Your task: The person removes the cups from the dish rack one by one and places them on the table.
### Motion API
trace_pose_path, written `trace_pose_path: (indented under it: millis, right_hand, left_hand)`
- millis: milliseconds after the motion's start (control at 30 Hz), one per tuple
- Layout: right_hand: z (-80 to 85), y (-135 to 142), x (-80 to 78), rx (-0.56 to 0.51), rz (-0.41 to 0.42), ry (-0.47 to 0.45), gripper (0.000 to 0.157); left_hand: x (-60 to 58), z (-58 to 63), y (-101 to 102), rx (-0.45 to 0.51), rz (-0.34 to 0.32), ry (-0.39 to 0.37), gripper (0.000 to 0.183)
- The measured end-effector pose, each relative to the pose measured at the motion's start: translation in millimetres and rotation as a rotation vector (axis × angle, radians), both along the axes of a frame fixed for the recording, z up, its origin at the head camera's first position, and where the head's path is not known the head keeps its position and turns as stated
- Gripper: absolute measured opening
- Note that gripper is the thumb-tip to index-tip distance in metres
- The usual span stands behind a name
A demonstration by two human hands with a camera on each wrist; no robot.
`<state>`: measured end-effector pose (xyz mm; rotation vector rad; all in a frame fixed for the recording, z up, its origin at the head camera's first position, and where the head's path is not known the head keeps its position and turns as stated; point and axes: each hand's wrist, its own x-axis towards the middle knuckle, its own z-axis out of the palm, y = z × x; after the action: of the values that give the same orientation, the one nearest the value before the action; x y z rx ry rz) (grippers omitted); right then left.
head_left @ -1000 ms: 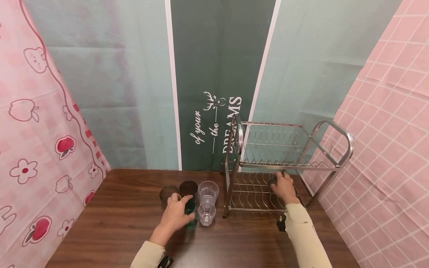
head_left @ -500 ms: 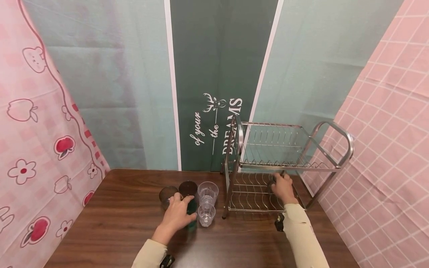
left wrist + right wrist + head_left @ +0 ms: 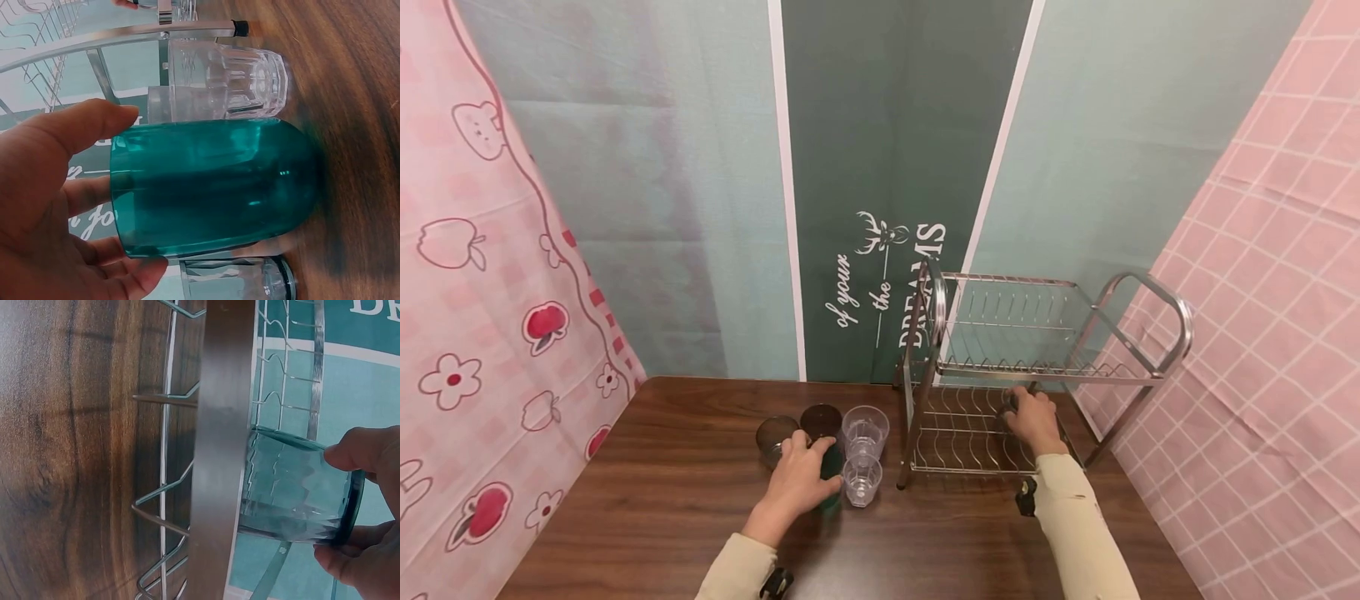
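Note:
My left hand [image 3: 796,477] holds a teal-green tumbler [image 3: 212,187] by its rim, thumb on one side and fingers on the other. The tumbler's rounded bottom is at the wooden table. With my right hand [image 3: 1034,421] I grip the thick dark end of a greenish clear glass [image 3: 297,490] inside the lower tier of the metal dish rack [image 3: 928,367]. The glass's lower end is partly hidden behind the rack's flat bar. Beside the tumbler stand a brownish cup [image 3: 773,435], a darker cup [image 3: 822,419], a larger clear cup [image 3: 867,421] and a small faceted clear cup [image 3: 862,482].
The two-tier rack stands on the right of the wooden table [image 3: 640,500], its upper tier [image 3: 1007,325] above my right hand. A green hanging cloth [image 3: 895,125] is behind; pink cloths [image 3: 1285,275] flank both sides.
My left hand has shifted very slightly to the right on the tumbler. My right hand stays in the rack's lower tier with the glass, almost still.

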<state>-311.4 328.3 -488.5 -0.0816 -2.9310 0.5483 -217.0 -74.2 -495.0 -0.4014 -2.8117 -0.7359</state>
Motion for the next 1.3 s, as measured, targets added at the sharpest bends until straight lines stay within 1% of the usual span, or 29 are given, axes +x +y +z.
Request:
trace_pose_path:
  millis: [133,233,300,433,533,667,800,900,1033,1167,1300]
  right_hand:
    - [0.8,0,1.1,-0.013,0.0,0.001,0.042]
    - [4.1,1,2.2,-0.021,0.006,0.01,0.041]
    - [8.3,0,2.8,-0.021,0.011,0.032,0.039]
    - [20.2,-4,5.4,-0.021,0.017,0.068,0.039]
    - [27.0,-7,7.0,-0.012,0.015,0.056,0.041]
    - [29.4,-7,9.8,0.012,0.017,0.032,0.042]
    - [29.6,-6,17.9,0.029,0.033,0.068,0.042]
    - [31.5,-7,26.6,0.001,0.046,0.092,0.043]
    - [35.0,-13,37.0,-0.042,0.054,0.081,0.044]
    - [37.7,-19,44.8,-0.051,0.041,0.058,0.044]
    - [40.4,-24,52.2,-0.053,0.037,0.063,0.045]
  left_hand:
    - [0.6,0.8,0,0.0,-0.001,-0.004,0.058]
    - [1.0,4.2,0,-0.024,-0.003,-0.019,0.061]
    - [1.2,8.8,-1,-0.041,-0.007,-0.021,0.064]
    - [0.8,20.0,-4,-0.069,-0.002,0.002,0.064]
    - [-0.2,25.6,-5,-0.072,0.011,0.009,0.061]
    - [0.6,27.9,-5,-0.074,0.011,0.004,0.058]
    - [5.8,29.7,-3,-0.066,-0.003,0.017,0.056]
    - [10.7,31.5,-2,-0.062,-0.006,0.035,0.055]
    - [15.9,33.5,1,-0.069,-0.005,0.059,0.053]
    - [20.9,34.1,7,-0.068,-0.012,0.086,0.051]
    - [24.5,33.5,16,-0.057,-0.018,0.123,0.05]
